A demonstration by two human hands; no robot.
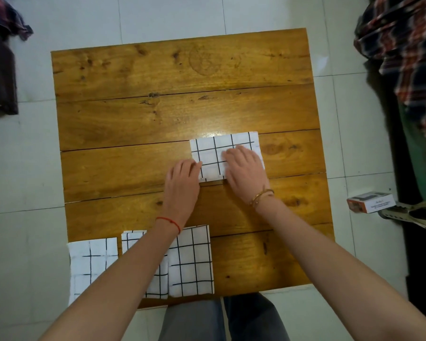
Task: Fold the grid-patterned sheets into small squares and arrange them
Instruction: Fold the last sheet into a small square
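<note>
A white sheet with a black grid [214,151], folded into a rectangle, lies right of the middle of the wooden table [158,114]. My right hand [244,168] lies flat on its right half, fingers pointing left. My left hand [182,178] is at the sheet's left edge; its fingertips touch that edge, and I cannot tell if they pinch it. Three folded grid sheets lie in a row along the near edge: one at the left [94,262], one in the middle [158,281] partly under my left forearm, one on the right [192,262].
White floor tiles surround the table. A small white and orange box [370,201] lies on the floor at the right. Plaid cloth [403,50] hangs at the far right, and dark clothing [0,70] lies at the far left.
</note>
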